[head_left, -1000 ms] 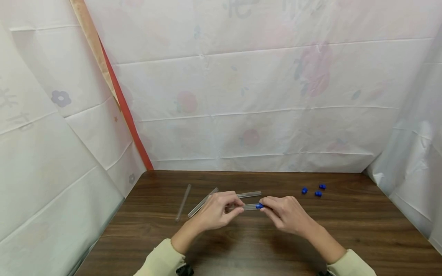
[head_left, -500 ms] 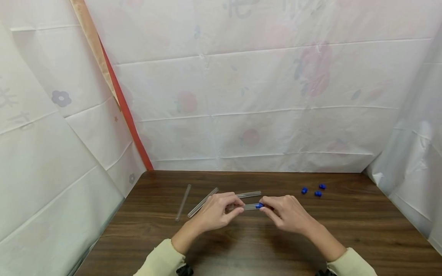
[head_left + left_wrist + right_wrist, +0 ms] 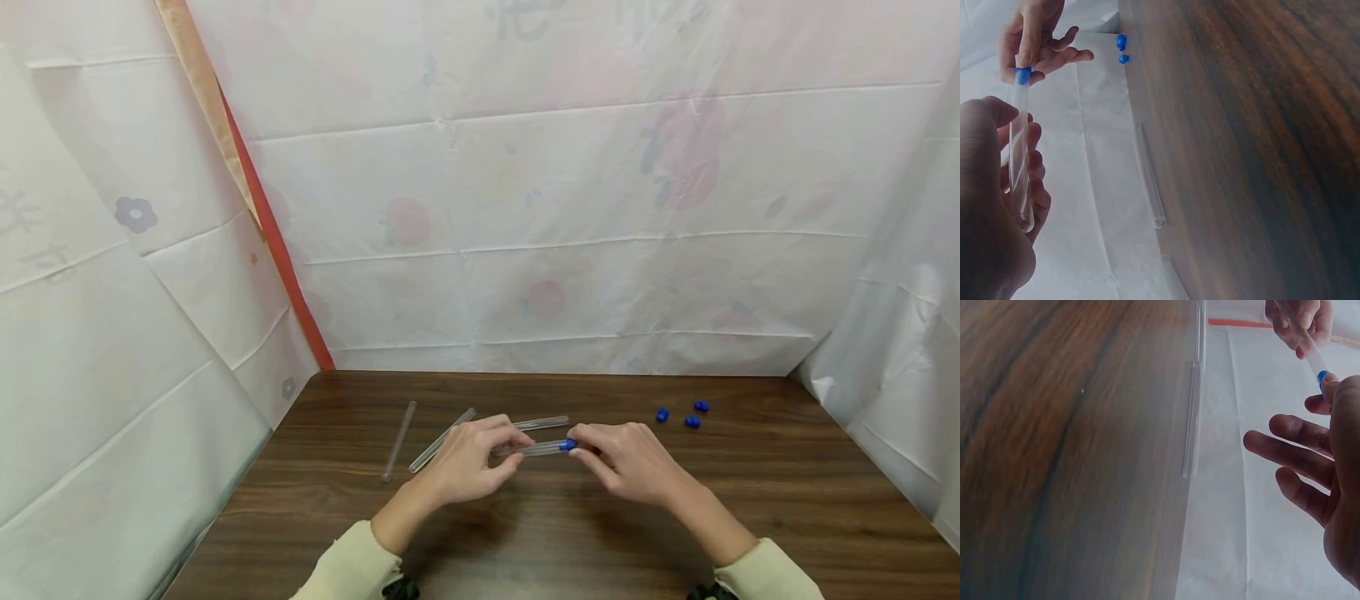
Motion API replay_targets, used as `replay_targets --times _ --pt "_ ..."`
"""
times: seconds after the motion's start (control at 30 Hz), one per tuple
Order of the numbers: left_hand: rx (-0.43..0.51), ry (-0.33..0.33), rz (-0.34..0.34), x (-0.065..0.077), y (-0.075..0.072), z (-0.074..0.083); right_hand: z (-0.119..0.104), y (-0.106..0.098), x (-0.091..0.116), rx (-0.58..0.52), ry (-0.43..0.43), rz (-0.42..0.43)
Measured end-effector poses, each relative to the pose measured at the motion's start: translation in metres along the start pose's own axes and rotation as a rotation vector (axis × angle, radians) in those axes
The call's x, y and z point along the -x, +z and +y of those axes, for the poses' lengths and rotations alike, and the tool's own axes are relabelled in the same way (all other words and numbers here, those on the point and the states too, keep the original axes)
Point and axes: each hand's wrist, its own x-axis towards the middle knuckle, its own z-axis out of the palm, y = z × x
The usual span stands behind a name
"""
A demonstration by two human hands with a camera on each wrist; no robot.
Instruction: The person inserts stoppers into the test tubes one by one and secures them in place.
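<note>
My left hand [image 3: 474,458] grips a clear test tube [image 3: 1019,150] around its body, the rounded end lying toward the palm. A blue stopper [image 3: 1023,75] sits at the tube's far end. Thumb and index finger of my right hand [image 3: 628,462] pinch that stopper, while its other fingers are spread away, as the right wrist view shows. Both hands are above the table, the tube roughly level between them. How deep the stopper sits in the tube is hard to tell.
More clear tubes lie on the wooden table [image 3: 570,542]: one far left [image 3: 398,442], one beside the left hand [image 3: 438,442], one behind the hands [image 3: 546,423]. Several blue stoppers [image 3: 692,422] are at the back right. A white sheet [image 3: 480,208] hangs behind the table.
Both hands keep their hold on the tube and stopper. The right hand and the stopper have shifted very slightly to the right; slightly more of the tube shows by the left fingertips.
</note>
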Motion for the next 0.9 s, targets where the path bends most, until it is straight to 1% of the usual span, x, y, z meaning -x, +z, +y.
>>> replay_targets --times 0.23,0.47,0.63,0.77,0.9 --pt "0.018 -0.016 -0.028 0.001 -0.001 -0.001 0.003 -0.001 0.005 0.014 0.005 -0.010" --pt "0.029 0.010 -0.009 0.002 -0.002 -0.003 0.007 -0.003 0.008 0.027 0.013 -0.008" --pt "0.032 0.001 -0.020 0.003 -0.003 -0.004 0.009 -0.005 0.007 0.002 0.005 -0.012" --pt "0.016 0.002 -0.026 0.003 -0.003 -0.005 0.014 -0.008 0.007 -0.019 0.007 -0.020" --pt "-0.002 0.005 -0.028 0.004 -0.004 -0.005 0.022 -0.014 0.009 -0.001 0.027 -0.027"
